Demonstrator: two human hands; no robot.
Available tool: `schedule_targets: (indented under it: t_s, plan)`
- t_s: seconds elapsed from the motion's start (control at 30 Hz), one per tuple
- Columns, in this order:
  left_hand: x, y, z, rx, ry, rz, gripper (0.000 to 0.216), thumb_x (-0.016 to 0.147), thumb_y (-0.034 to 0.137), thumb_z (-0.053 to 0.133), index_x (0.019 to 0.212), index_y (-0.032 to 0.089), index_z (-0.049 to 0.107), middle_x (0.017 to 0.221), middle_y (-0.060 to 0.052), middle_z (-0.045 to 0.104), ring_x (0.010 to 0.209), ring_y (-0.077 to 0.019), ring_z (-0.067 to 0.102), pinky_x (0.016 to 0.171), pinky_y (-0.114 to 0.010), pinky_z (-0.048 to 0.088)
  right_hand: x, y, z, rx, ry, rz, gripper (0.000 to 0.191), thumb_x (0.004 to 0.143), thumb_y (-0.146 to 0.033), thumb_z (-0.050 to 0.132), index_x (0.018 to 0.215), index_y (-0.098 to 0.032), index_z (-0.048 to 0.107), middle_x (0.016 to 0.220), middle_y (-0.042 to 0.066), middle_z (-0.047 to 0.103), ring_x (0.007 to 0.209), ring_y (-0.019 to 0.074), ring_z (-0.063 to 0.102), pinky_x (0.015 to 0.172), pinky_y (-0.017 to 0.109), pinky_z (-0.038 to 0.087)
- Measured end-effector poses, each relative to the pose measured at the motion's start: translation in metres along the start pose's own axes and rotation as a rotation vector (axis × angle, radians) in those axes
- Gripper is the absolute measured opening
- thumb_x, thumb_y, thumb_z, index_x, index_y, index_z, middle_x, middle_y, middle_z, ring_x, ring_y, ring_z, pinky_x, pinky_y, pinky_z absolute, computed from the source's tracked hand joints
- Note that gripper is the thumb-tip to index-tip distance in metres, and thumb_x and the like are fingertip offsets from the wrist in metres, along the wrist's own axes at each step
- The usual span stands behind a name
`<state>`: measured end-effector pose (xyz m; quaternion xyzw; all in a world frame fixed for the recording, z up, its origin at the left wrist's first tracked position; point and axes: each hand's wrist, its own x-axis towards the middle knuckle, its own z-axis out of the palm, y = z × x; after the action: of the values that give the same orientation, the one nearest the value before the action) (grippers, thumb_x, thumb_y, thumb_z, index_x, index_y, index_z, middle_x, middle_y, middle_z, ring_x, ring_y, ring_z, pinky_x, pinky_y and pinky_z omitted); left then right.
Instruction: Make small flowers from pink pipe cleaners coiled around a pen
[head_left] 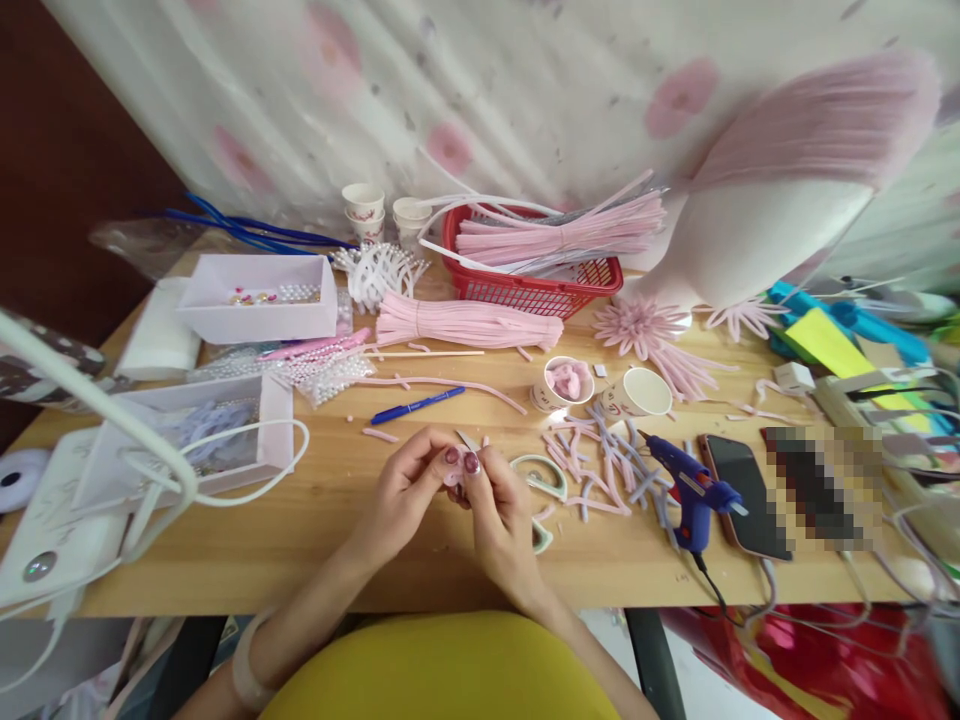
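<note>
My left hand [409, 490] and my right hand [499, 505] meet above the wooden table [315, 540], near its front edge. Both pinch a small pale pink piece [455, 474] between thumbs and fingertips; I cannot make out what it is. A slim metal tip [467, 439] pokes up just behind the fingers. A pair of scissors with pale handles [541, 485] lies right of my right hand. A blue pen [417, 405] lies just beyond the hands.
A blue glue gun [694, 490] and a phone [742, 492] lie at the right. Cut pink and lilac pipe-cleaner bits [600, 465], two paper cups [564, 383], a pink bundle [469, 323], a red basket [536, 285] and white boxes [259, 297] fill the table.
</note>
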<state>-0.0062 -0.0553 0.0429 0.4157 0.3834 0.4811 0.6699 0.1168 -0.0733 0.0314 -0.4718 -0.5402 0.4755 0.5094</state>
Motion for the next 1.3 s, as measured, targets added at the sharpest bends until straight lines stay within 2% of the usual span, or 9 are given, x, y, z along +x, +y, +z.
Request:
schedule_targets:
  t_s: [0.17, 0.27, 0.37, 0.47, 0.57, 0.63, 0.87, 1.13, 1.3]
  plan:
    - [-0.002, 0.009, -0.005, 0.183, -0.018, 0.046, 0.026, 0.094, 0.038, 0.055, 0.077, 0.019, 0.058, 0.071, 0.001, 0.060, 0.068, -0.0134, 0.058, 0.068, -0.024, 0.048, 0.005, 0.004, -0.007, 0.134, -0.030, 0.091, 0.045, 0.099, -0.045, 0.040, 0.062, -0.020, 0.044, 0.058, -0.003, 0.042, 0.055, 0.0125, 0.037, 0.054, 0.028, 0.030]
    - [0.000, 0.017, -0.010, 0.272, -0.135, 0.034, 0.027, 0.095, 0.037, 0.052, 0.078, 0.018, 0.061, 0.073, -0.001, 0.061, 0.071, -0.0148, 0.058, 0.070, -0.026, 0.047, 0.012, -0.002, -0.016, 0.023, -0.048, 0.058, 0.045, 0.099, -0.044, 0.039, 0.061, -0.021, 0.041, 0.058, -0.004, 0.039, 0.056, 0.0125, 0.036, 0.055, 0.027, 0.029]
    - [0.001, 0.022, -0.011, 0.320, -0.261, -0.024, 0.029, 0.095, 0.037, 0.051, 0.075, 0.018, 0.060, 0.072, -0.001, 0.060, 0.071, -0.0154, 0.057, 0.070, -0.026, 0.046, 0.019, -0.012, -0.025, -0.107, -0.197, 0.013, 0.038, 0.097, -0.037, 0.045, 0.064, -0.021, 0.039, 0.060, -0.004, 0.040, 0.057, 0.0121, 0.038, 0.055, 0.026, 0.030]
    - [-0.001, 0.026, -0.010, 0.369, -0.238, -0.057, 0.030, 0.096, 0.039, 0.048, 0.077, 0.019, 0.060, 0.074, -0.001, 0.061, 0.072, -0.0164, 0.057, 0.070, -0.026, 0.045, 0.022, -0.019, -0.030, -0.113, -0.305, -0.004, 0.035, 0.098, -0.033, 0.044, 0.065, -0.021, 0.042, 0.060, -0.004, 0.044, 0.057, 0.0118, 0.042, 0.056, 0.025, 0.033]
    - [-0.007, 0.027, -0.009, 0.380, -0.238, -0.120, 0.025, 0.093, 0.039, 0.053, 0.078, 0.019, 0.059, 0.073, -0.001, 0.062, 0.071, -0.0164, 0.058, 0.068, -0.026, 0.046, 0.021, -0.020, -0.032, -0.113, -0.321, 0.008, 0.031, 0.098, -0.031, 0.044, 0.069, -0.021, 0.046, 0.062, -0.004, 0.050, 0.058, 0.0116, 0.047, 0.058, 0.024, 0.036]
    - [-0.009, 0.028, -0.008, 0.381, -0.249, -0.143, 0.020, 0.090, 0.035, 0.058, 0.077, 0.019, 0.058, 0.071, 0.000, 0.062, 0.068, -0.0153, 0.059, 0.066, -0.025, 0.046, 0.020, -0.018, -0.030, -0.126, -0.297, 0.004, 0.029, 0.098, -0.029, 0.045, 0.070, -0.020, 0.047, 0.063, -0.003, 0.051, 0.059, 0.0117, 0.048, 0.058, 0.024, 0.037]
    - [-0.008, 0.027, -0.005, 0.407, -0.133, -0.012, 0.017, 0.091, 0.028, 0.056, 0.078, 0.018, 0.062, 0.072, 0.000, 0.064, 0.070, -0.0143, 0.061, 0.067, -0.024, 0.047, 0.011, -0.008, -0.016, -0.021, -0.090, 0.007, 0.025, 0.097, -0.032, 0.048, 0.075, -0.021, 0.049, 0.063, -0.003, 0.053, 0.055, 0.0121, 0.051, 0.054, 0.025, 0.040]
    - [-0.006, 0.024, -0.001, 0.298, -0.074, -0.086, 0.014, 0.087, 0.029, 0.060, 0.080, 0.017, 0.065, 0.072, -0.001, 0.065, 0.067, -0.0147, 0.063, 0.064, -0.024, 0.051, 0.008, 0.000, -0.010, -0.384, 0.100, -0.203, 0.021, 0.094, -0.020, 0.049, 0.073, -0.022, 0.046, 0.061, -0.004, 0.049, 0.052, 0.0110, 0.043, 0.053, 0.025, 0.034]
    - [-0.004, 0.019, 0.000, 0.231, 0.014, -0.097, 0.019, 0.085, 0.034, 0.064, 0.080, 0.016, 0.066, 0.073, -0.002, 0.066, 0.067, -0.0150, 0.063, 0.066, -0.025, 0.053, 0.013, -0.008, -0.013, -0.318, 0.108, -0.148, 0.028, 0.100, -0.026, 0.042, 0.073, -0.022, 0.045, 0.062, -0.004, 0.050, 0.054, 0.0113, 0.045, 0.054, 0.025, 0.034]
